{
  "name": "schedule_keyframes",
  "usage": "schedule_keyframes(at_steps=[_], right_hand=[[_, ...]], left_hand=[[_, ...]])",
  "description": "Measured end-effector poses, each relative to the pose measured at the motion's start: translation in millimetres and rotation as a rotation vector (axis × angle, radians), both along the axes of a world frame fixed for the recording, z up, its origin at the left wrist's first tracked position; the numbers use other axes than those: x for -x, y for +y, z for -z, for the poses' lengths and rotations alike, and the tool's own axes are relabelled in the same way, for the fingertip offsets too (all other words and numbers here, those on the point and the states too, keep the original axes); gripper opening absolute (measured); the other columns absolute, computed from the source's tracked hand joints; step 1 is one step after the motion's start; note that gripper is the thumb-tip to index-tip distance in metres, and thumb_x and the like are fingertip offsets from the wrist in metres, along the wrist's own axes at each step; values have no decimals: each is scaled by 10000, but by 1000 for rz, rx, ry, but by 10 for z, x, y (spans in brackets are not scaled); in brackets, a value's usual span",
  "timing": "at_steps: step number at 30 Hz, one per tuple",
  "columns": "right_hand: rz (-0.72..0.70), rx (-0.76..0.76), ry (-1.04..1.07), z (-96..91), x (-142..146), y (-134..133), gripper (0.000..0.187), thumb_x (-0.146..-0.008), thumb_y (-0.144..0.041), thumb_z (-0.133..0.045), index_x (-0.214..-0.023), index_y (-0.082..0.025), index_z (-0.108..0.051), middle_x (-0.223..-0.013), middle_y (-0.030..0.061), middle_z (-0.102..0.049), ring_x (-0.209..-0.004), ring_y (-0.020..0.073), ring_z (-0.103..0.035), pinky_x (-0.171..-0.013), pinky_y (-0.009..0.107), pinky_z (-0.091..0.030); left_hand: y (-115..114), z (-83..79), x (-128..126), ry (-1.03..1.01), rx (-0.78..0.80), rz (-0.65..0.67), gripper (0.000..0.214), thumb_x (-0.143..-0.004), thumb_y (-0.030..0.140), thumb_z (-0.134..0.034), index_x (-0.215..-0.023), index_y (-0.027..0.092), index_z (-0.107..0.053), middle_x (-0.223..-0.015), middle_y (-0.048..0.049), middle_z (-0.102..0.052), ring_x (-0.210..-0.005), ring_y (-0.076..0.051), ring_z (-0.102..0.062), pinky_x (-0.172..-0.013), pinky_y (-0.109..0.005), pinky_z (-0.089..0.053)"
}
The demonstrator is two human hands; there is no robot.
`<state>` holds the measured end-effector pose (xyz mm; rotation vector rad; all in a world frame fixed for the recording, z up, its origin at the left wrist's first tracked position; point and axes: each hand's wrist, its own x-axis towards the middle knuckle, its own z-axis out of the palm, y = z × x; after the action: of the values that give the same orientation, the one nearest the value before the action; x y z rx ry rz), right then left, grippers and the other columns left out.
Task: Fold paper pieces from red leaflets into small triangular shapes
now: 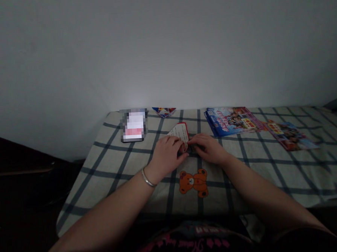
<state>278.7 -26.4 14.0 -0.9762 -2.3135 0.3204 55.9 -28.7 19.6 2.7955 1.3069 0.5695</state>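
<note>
Folded paper (180,130) lies on the checked surface (109,153), between both hands. Left hand (166,153): fingers bent over its lower left part, holding it. Right hand (210,148): fingers curled, tips at its right edge; grip unclear. Leaflets (233,120) lie to the right.

"Where could anything pass near the folded paper (181,131)?"
"On its near side, over the flat bear print (192,182)."
"What's in the way?"
"The left hand (167,153) and right hand (209,148) crowd its two sides. Beyond them, booklets (232,120) lie right of it, a phone (133,125) left."
"And behind it?"
"Bare cloth (165,124), then a small folded piece (164,111) near the wall (164,54); dimness makes that gap hard to judge."
</note>
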Motion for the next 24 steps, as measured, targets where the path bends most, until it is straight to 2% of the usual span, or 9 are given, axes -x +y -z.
schedule_keyframes(at_steps=[6,14,17,22,24], right_hand=[[-30,2,-32,5,19,-7,313,-850,-97,-518,-1104,-202,-668,-1031,84,-724,-1011,229,-639,-936,430,-500],[84,-2,-34,41,-28,30,309,-859,-116,-557,-1131,-220,-660,-1061,75,-716,-1034,227,-628,-943,425,-503],[106,-48,-66,37,-40,35,297,-843,-155,-614,-1128,-221,-665,-1086,79,-705,-1082,245,-599,-981,452,-487],[79,-101,-114,33,-41,22,310,-828,-245,-696,-1136,-213,-676,-1156,93,-687,-1169,266,-555,-1024,471,-470],[65,-109,-141,32,-40,14,314,-822,-237,-703,-1135,-218,-682,-1171,88,-687,-1188,270,-547,-1032,472,-464]], left_hand=[[37,47,-7,20,-42,58,213,-905,332,-633,-1016,153,-664,-1094,-76,-660,-1056,-247,-582,-952,-403,-481],[23,-8,12,76,-68,45,146,-915,245,-581,-954,134,-669,-976,-84,-696,-952,-252,-627,-834,-398,-531],[27,-9,19,94,-58,75,129,-919,195,-552,-970,126,-649,-968,-91,-690,-941,-244,-629,-844,-392,-531],[57,24,46,75,-50,210,176,-930,120,-488,-1058,133,-608,-1075,-100,-672,-1034,-220,-619,-943,-370,-505],[61,27,56,50,-15,211,168,-925,123,-487,-1052,146,-596,-1072,-91,-667,-1024,-215,-620,-932,-362,-510]])
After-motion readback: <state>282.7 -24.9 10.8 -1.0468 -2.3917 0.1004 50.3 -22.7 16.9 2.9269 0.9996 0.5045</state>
